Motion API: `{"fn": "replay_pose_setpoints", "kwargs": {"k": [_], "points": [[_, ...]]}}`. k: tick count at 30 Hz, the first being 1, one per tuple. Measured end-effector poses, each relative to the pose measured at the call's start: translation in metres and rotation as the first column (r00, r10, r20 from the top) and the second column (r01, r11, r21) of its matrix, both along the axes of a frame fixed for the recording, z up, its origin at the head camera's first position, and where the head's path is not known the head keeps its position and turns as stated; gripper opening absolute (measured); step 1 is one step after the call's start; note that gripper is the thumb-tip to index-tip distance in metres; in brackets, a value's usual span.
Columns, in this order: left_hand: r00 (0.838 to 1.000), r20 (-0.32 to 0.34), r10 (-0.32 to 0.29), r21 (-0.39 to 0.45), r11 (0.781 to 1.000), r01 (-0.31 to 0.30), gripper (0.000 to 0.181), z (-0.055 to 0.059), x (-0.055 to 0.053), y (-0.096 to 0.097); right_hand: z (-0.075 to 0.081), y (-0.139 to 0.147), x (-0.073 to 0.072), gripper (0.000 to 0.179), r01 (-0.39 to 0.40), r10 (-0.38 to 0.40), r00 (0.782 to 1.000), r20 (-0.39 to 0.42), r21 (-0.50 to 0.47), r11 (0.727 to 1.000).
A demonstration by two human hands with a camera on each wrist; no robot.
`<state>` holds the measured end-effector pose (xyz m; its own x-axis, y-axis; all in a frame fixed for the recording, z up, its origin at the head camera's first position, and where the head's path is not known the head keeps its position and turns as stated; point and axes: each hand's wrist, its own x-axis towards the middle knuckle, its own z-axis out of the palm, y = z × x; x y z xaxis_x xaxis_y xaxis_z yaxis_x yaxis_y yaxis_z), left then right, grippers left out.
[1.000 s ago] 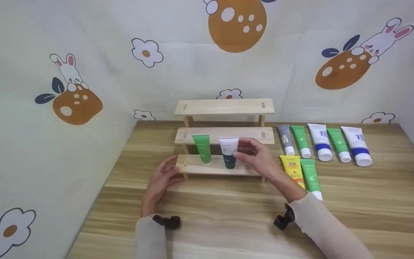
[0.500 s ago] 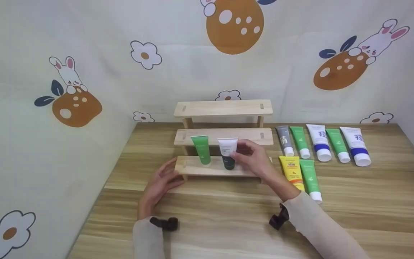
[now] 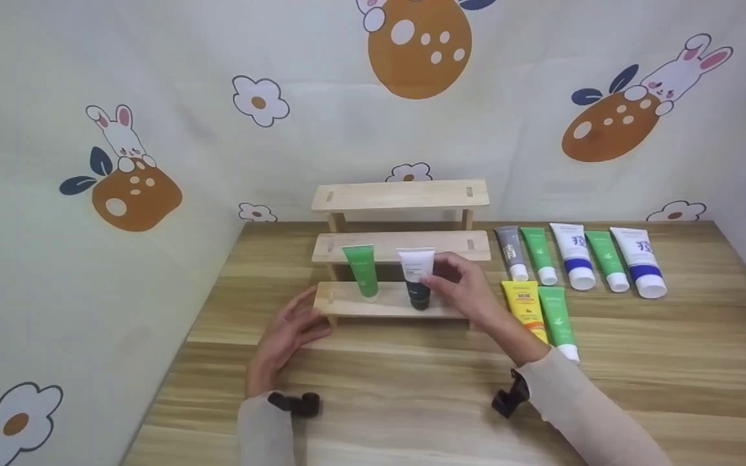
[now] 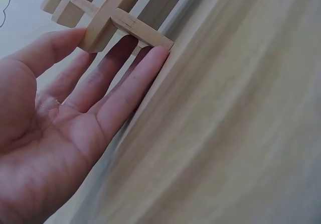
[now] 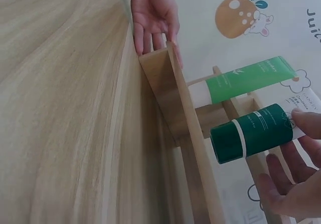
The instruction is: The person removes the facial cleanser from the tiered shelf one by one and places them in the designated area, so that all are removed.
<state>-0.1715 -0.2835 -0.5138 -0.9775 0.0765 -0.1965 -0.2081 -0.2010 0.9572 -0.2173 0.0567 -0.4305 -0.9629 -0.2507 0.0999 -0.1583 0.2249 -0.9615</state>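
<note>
My right hand (image 3: 467, 285) pinches a white and dark green squeeze tube (image 3: 416, 275), cap down, between thumb and fingers, close over the bottom step of a three-tier wooden display stand (image 3: 401, 195). In the right wrist view, the tube's dark green cap (image 5: 228, 142) overlaps the step's front edge. A green tube (image 3: 363, 272) stands on its cap to the left on that step. At the stand's left end, my left hand (image 3: 287, 336) touches the wood with fairly straight fingers. The left wrist view has its thumb at the board's end (image 4: 95, 39) and fingertips beside the leg (image 4: 143, 29).
Right of the stand, several tubes lie in a row, including a grey one (image 3: 511, 252) and a white and blue one (image 3: 638, 260). In front of them lie a yellow tube (image 3: 526, 309) and a green tube (image 3: 559, 322). A patterned cloth (image 3: 321, 129) hangs behind the table.
In the last half second my right hand has shifted the white and dark green tube slightly right, away from the standing green tube. My left hand stays at the stand's end.
</note>
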Motion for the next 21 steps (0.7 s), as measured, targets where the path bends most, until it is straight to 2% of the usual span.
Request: {"fn": "replay_pose_setpoints", "kwargs": {"k": [4,11,16,21], "points": [[1.0,-0.01,0.003,-0.003,1.0,-0.003,0.058,0.001,0.0,0.0,0.005,0.011,0.004,0.032,-0.003,0.003,0.999,0.036,0.002,1.0],[1.0,-0.012,0.012,0.02,1.0,-0.012,0.058,0.0,-0.001,0.0,0.009,0.028,0.007,0.032,0.019,-0.019,1.0,-0.008,-0.01,1.0],[1.0,-0.002,0.003,0.044,0.999,-0.003,0.059,-0.002,-0.002,0.0,0.008,0.043,0.009,0.034,0.053,-0.053,0.998,0.039,-0.016,0.998],[1.0,0.005,0.0,0.062,0.998,-0.001,0.061,-0.003,-0.001,0.0,0.012,0.062,0.012,0.041,0.068,-0.072,0.993,0.089,0.052,0.996]]}}
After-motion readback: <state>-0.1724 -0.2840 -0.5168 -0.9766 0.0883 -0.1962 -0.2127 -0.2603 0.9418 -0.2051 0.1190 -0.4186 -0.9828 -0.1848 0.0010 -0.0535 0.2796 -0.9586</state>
